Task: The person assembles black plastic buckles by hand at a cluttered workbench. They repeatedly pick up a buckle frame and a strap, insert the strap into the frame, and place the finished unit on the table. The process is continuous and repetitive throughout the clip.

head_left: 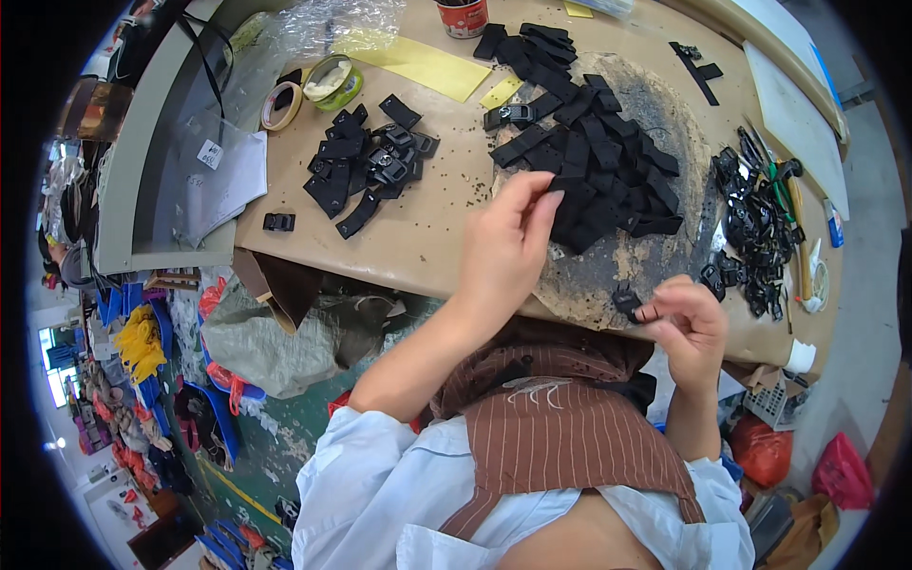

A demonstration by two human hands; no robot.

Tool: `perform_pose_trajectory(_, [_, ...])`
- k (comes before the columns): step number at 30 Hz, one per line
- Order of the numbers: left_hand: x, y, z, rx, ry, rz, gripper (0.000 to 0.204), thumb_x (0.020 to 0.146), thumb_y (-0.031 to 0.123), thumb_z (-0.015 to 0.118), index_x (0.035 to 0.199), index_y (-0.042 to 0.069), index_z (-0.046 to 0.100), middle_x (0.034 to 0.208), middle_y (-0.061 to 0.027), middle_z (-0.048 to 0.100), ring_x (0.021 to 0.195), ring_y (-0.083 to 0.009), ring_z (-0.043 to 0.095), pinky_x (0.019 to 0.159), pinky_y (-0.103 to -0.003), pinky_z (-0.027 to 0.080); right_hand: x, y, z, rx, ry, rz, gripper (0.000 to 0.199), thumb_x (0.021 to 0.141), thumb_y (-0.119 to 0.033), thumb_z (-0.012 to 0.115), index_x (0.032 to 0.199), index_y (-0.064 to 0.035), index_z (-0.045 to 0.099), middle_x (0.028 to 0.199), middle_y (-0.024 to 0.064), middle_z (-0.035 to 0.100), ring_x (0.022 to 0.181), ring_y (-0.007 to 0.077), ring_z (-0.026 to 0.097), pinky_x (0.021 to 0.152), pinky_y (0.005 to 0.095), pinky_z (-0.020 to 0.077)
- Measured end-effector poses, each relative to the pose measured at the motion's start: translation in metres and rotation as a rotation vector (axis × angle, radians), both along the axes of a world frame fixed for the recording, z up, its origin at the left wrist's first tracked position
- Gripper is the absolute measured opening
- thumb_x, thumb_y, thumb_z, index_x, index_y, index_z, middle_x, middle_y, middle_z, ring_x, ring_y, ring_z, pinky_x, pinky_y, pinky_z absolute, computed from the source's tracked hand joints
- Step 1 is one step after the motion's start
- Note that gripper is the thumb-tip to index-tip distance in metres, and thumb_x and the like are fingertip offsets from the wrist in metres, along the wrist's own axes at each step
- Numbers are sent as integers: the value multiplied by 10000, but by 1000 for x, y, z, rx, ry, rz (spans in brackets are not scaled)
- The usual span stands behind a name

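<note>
Overhead, from the head camera, the person's left hand (508, 249) reaches out over the brown counter (427, 228) and its fingertips (543, 198) pinch the edge of one black strap piece at the near side of the big strap pile (594, 157), so that hand's grip is closed lightly on a strap that is not yet lifted clear of the heap. The right hand (689, 328) is held closer to the body, just past the counter's front edge, with thumb and forefinger clenched on a small black buckle (627, 302). The big pile lies on a worn, darkened patch of the counter, directly ahead of the hands. To the right of it sits a heap of loose buckles (755, 228), near some hand tools with green handles (784, 185). To the left lies a smaller pile (370, 166) in which straps seem to have buckles fitted; judging by that, some pieces look finished, while the far larger pile of bare straps suggests most of the work is left. One single fitted-looking piece (278, 222) lies apart near the counter's left end. Further back stand a roll of tape (280, 106), a round green tin (332, 81), yellow paper sheets (423, 65) and a red cup (464, 17).
</note>
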State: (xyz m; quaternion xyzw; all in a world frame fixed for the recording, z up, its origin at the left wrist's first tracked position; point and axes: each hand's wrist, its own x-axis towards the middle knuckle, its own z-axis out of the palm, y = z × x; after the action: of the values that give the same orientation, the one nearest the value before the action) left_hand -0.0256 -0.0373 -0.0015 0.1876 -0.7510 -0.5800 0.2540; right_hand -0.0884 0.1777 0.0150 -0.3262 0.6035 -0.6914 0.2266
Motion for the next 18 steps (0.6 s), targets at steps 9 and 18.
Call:
perform_pose_trajectory(9, [36,32,29,690,-40,-353,232,952,77,450,1161,-12,495,1075,-108,623,939,-117,602,803,-256,513,-1,-23,11,-217,118,76,300,654,109,720,900,5,584,781,143,644,723,222,646,614,288,507])
perform_pose_trajectory(18, [38,38,27,604,-78,-339,215,946,66,466,1133,-19,529,1084,-80,622,938,-102,590,793,-246,503,-3,-22,21,-218,172,103,254,636,91,736,839,-5,616,754,142,650,708,226,649,609,290,512])
